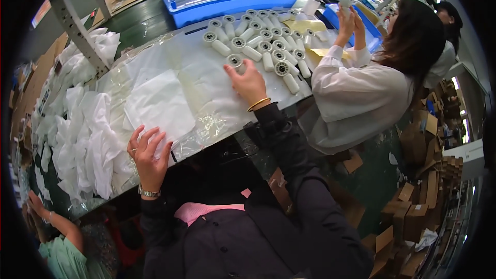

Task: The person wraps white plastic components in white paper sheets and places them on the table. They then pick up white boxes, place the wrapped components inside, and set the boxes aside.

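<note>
At the near side of the group of white cylinders, my right hand [249,81] has its thumb and fingers curled round one white cylinder with a round, dark-patterned end [234,61]. Most of that cylinder's body is hidden by the hand. My left hand [150,157] is open, its fingers spread at the near edge of a stack of thin white sheets or bags [161,101]. Several more white cylinders [251,54] lie beyond my right hand, most with their round ends facing left or up.
A blue tray [227,8] stands behind the cylinders. Crumpled white wrapping [93,139] is heaped at the left by a metal post [77,28]. A co-worker [361,88] on the right holds up a white piece [345,1]. Another person's arm [64,227] reaches in at lower left.
</note>
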